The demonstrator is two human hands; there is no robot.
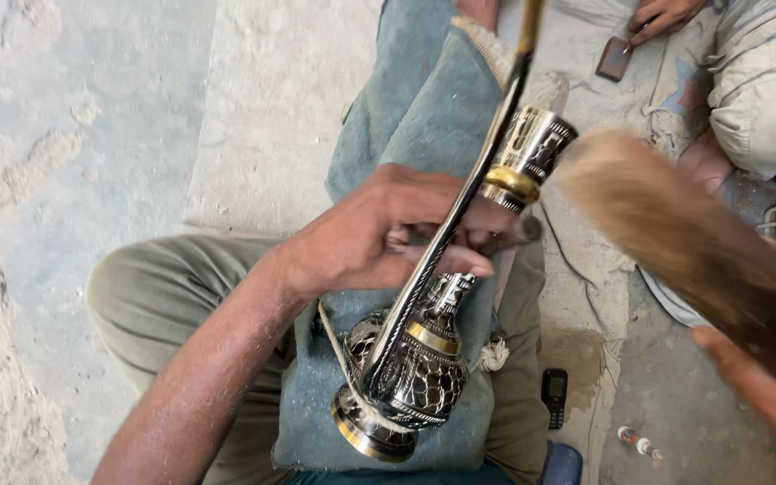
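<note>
Our left hand (379, 238) grips the shiny vase (424, 359). It lies slanted, top pointing up-right. Our right hand (770, 386) clutches a blurry brush (675, 224), partly cut off.

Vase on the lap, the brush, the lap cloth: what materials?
Ornate vase: likely metal, polished silver-tone with brass-coloured bands; mirror glints and pierced, scale-like relief. Brush: tan bristles, fibre or hair, motion-blurred, unclear. Lap cloth: grey-blue woven fabric, worn, frayed edge. Left hand grips the vase neck.
</note>
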